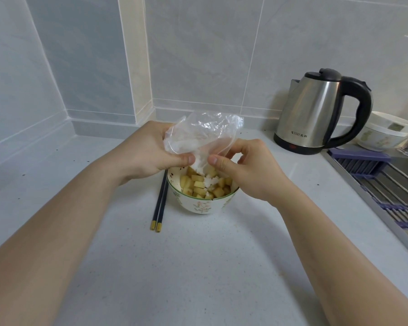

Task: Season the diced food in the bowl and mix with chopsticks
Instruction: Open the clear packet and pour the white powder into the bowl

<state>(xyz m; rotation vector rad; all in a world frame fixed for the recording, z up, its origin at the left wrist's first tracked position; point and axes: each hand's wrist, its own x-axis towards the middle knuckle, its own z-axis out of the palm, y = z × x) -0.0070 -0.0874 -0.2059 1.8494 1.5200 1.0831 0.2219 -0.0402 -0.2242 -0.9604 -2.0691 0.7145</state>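
Both hands (pixel 149 154) pinching seasoning bag (pixel 198 135) over bowl (pixel 198 203)

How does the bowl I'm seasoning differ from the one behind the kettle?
The floral bowl sits alone at the counter's middle, holding yellow diced food; the white bowl sits far right, apparently stacked on another, contents not visible. Hands hold a plastic bag over the first; nothing touches the second. Both are pale with printed sides.
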